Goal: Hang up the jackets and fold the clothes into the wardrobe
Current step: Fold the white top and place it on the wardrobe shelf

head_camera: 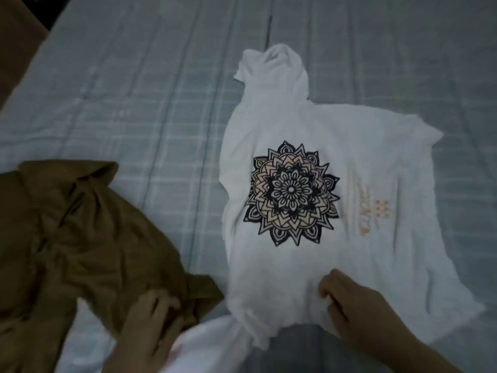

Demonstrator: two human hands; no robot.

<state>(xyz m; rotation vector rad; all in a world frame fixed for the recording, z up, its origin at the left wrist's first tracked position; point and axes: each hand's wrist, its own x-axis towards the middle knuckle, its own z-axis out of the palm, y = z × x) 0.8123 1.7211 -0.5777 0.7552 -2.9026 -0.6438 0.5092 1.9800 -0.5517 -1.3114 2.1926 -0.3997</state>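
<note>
A white T-shirt (309, 122) with a black mandala print lies spread on the bed, its sleeve reaching toward the far side. My right hand (349, 310) grips the shirt's near hem with curled fingers. A crumpled brown garment (80, 230) lies at the left. My left hand (153, 327) rests at the brown garment's near corner, fingers curled on its fabric. The picture is blurred, so the exact grip is hard to read.
The bed is covered with a pale blue checked sheet (134, 90). A dark thin object (268, 33) lies on the sheet beyond the shirt. A brown surface (18, 22) shows at the top left corner.
</note>
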